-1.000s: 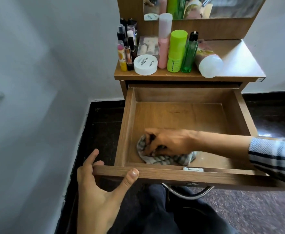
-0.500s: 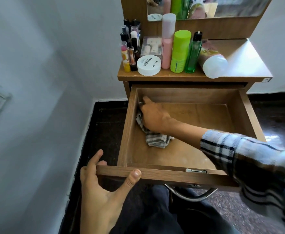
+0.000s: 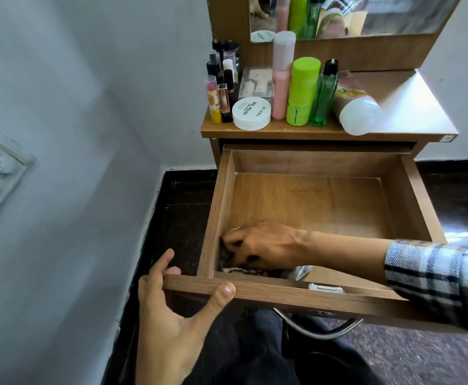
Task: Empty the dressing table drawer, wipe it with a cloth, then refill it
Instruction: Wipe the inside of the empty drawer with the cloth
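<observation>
Drawer (image 3: 410, 190) stands pulled out at frame centre, bare of contents, so emptying looks done. Right hand (image 3: 266, 247), fingers curled onto the cloth (image 3: 244, 270), works the lower-left corner. Left hand (image 3: 171, 309) pinches the front edge, thumb on top. Bottles (image 3: 302, 93) wait on the table (image 3: 410, 107): refilling remains.

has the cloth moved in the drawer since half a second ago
Yes. The cloth slid along the drawer's left wall, from near the back to the front-left corner.
</observation>
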`<action>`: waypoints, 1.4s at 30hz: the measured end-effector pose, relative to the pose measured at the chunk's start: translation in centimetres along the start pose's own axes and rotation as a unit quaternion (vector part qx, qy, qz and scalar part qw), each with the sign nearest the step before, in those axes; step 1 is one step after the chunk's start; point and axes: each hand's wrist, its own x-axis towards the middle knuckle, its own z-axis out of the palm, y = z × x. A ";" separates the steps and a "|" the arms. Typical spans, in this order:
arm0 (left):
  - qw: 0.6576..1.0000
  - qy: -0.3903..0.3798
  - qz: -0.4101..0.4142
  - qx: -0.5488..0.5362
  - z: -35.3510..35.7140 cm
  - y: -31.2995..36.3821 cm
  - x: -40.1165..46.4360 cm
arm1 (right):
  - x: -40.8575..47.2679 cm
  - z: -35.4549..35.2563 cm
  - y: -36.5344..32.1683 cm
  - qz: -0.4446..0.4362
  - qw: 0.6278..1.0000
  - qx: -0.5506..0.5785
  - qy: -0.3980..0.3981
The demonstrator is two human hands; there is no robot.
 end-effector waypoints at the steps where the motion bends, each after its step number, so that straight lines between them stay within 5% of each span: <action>1: 1.000 0.001 -0.002 0.001 0.0 0.0 0.0 | -0.2 0.1 0.3 -0.001 1.000 -0.017 0.005; 7: 1.000 -0.004 -0.009 -0.004 -0.2 -0.3 0.1 | -0.1 -1.5 3.9 0.129 0.988 -0.077 0.048; 12: 1.000 -0.005 -0.024 0.016 0.0 0.2 0.2 | 2.3 -2.4 6.0 0.311 0.937 -0.139 0.082; 17: 1.000 -0.006 -0.013 0.022 -0.2 -0.1 0.2 | 3.6 -1.6 5.3 0.376 0.914 -0.127 0.087; 22: 1.000 -0.009 -0.003 -0.001 -0.2 -0.4 -0.1 | 2.5 -2.3 4.1 0.311 0.945 -0.019 0.096; 27: 1.000 -0.003 -0.001 -0.005 -0.1 -0.6 0.0 | 1.0 -1.1 -1.4 0.180 0.980 0.080 0.004; 34: 1.000 0.000 -0.005 -0.001 -0.2 -0.7 0.1 | 1.7 -0.6 -1.6 0.234 0.967 0.070 0.069; 42: 1.000 -0.007 -0.003 0.011 -0.1 -0.7 0.2 | -5.3 -3.4 0.3 0.167 0.979 -0.014 -0.117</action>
